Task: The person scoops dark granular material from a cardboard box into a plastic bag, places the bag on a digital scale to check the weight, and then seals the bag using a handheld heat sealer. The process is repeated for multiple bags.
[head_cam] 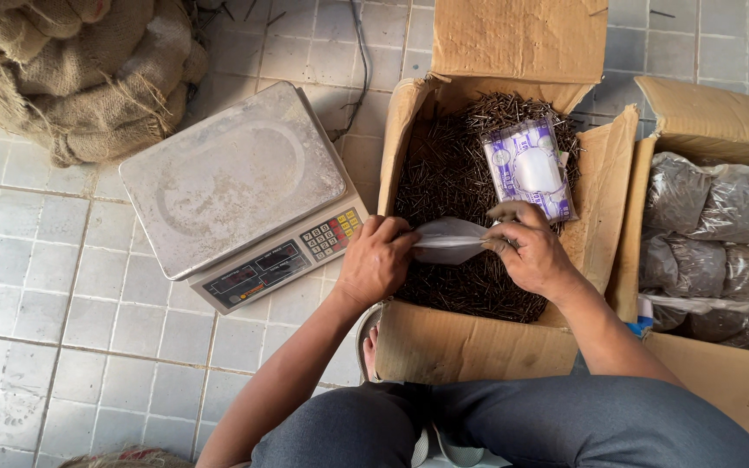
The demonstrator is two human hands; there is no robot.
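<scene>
Tiled floor (88, 329); nail-filled carton (470, 342); both hands (376, 260) on plastic bag (448, 240)

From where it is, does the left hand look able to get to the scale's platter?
Probably yes: the left hand, now gripping the small plastic bag, is right beside the scale, with nothing between them, though it would have to let go first.

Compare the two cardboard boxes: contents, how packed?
The middle box holds loose dark nails heaped bare, with a purple-and-white packet lying on top; the right box holds nails already sealed in clear plastic bags. Both hands, left hand and right hand, hold a small clear bag over the middle box; none are at the right box. Both are brown, open-flapped, on the tiled floor.
</scene>
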